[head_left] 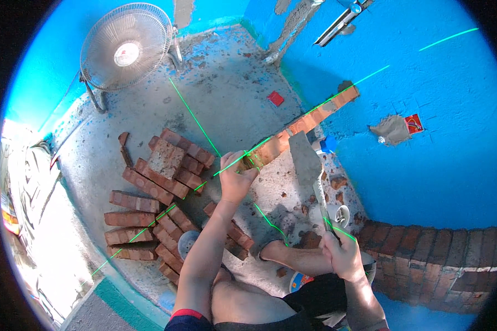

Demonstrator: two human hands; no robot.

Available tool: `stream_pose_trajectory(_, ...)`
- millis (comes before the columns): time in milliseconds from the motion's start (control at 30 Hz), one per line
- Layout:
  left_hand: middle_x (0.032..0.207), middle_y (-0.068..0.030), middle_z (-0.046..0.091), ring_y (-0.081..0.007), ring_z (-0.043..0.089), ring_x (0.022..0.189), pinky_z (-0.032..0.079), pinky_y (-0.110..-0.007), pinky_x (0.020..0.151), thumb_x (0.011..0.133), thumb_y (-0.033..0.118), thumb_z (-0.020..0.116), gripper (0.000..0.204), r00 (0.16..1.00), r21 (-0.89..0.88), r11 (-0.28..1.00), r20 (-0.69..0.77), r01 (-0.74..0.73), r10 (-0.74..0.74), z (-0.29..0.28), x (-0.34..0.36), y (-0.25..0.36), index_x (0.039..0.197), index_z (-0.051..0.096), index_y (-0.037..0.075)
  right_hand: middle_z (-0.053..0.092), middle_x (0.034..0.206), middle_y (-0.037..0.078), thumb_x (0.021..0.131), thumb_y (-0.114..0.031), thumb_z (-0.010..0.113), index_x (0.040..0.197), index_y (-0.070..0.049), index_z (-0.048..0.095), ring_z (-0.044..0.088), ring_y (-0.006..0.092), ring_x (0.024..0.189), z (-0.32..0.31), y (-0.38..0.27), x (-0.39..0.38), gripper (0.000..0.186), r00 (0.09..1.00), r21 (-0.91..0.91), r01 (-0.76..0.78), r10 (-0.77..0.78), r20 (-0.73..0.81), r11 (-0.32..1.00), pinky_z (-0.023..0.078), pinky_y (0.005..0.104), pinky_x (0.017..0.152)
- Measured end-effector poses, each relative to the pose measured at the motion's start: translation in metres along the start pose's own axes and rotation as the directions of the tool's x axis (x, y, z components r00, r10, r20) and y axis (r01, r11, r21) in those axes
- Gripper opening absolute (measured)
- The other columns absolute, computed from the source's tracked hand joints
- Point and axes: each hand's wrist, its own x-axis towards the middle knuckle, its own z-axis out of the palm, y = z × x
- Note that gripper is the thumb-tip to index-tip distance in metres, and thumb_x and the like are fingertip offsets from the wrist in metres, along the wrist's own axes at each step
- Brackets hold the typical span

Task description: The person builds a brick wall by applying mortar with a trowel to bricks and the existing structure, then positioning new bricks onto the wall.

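inside the floor's point(113, 132) right edge, our left hand point(236, 175) pinches a brick point(252, 159), right hand point(343, 256) clenches a trowel point(305, 157); a bump could skew the row point(317, 116).

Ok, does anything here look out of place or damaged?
Two things: the red wall box sits open with what look like wires showing, beside a rough mortar patch; and the loose bricks lie in an uneven heap, the top brick askew.
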Motion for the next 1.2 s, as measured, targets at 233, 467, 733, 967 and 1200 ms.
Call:
stream_pose_trajectory(233, 0.103, -0.0124, 0.065, -0.0342, 0.054, 0.104, 0.047, -0.043, 0.09, 0.059, 0.011, 0.079, 0.048, 1.0, 0.015, 1.0, -0.001, -0.012, 0.012, -0.001, 0.001, 0.001, 0.105, 0.066, 0.005, 0.054, 0.072, -0.002, 0.097, -0.017, 0.055, 0.121, -0.003, 0.056, 0.046, 0.0045, 0.057, -0.008, -0.001, 0.009, 0.028, 0.999, -0.065, 0.051, -0.052, -0.015, 0.997, 0.039, 0.0211, 0.05)
stream_pose_trajectory(467, 0.106, -0.0119, 0.066, -0.033, 0.054, 0.107, 0.045, -0.042, 0.094, 0.06, 0.015, 0.081, 0.05, 0.999, -0.007, 0.999, 0.023, 0.031, -0.031, -0.001, 0.0, -0.001, 0.107, 0.067, 0.005, 0.052, 0.07, -0.003, 0.096, -0.014, 0.054, 0.123, -0.001, 0.054, 0.045, 0.0039, 0.056, -0.007, -0.008, 0.011, 0.03, 0.997, 0.025, 0.013, -0.011, -0.079, 1.0, 0.037, 0.0205, 0.047)
stream_pose_trajectory(733, 0.101, -0.0099, 0.066, -0.0324, 0.055, 0.101, 0.047, -0.042, 0.088, 0.058, 0.012, 0.08, 0.048, 1.0, 0.0, 1.0, -0.006, -0.002, 0.002, 0.0, 0.002, 0.004, 0.103, 0.067, 0.005, 0.057, 0.069, -0.001, 0.096, -0.02, 0.056, 0.117, -0.001, 0.058, 0.049, 0.0068, 0.058, -0.012, 0.004, 0.009, 0.029, 0.992, -0.16, 0.078, -0.092, -0.084, 0.984, 0.042, 0.0244, 0.052)
stream_pose_trajectory(967, 0.101, -0.009, 0.067, -0.0323, 0.054, 0.1, 0.047, -0.042, 0.087, 0.058, 0.012, 0.08, 0.047, 1.0, -0.031, 1.0, -0.004, 0.007, -0.007, -0.004, 0.002, 0.003, 0.103, 0.067, 0.005, 0.053, 0.073, -0.002, 0.098, -0.017, 0.053, 0.132, -0.003, 0.051, 0.047, 0.004, 0.059, -0.008, 0.002, 0.004, 0.037, 0.991, -0.283, 0.126, -0.134, -0.008, 0.951, 0.039, 0.02, 0.052)
stream_pose_trajectory(1200, 0.1, -0.0121, 0.066, -0.0322, 0.053, 0.101, 0.046, -0.042, 0.089, 0.056, 0.013, 0.081, 0.051, 1.0, -0.079, 0.996, 0.0, 0.027, -0.027, 0.0, -0.001, -0.002, 0.104, 0.067, 0.004, 0.065, 0.107, 0.022, 0.092, -0.006, 0.052, 0.136, -0.004, 0.049, 0.064, 0.0246, 0.092, 0.005, -0.027, -0.004, 0.045, 0.919, -0.425, 0.385, -0.383, 0.094, 0.819, 0.048, 0.0352, 0.085)
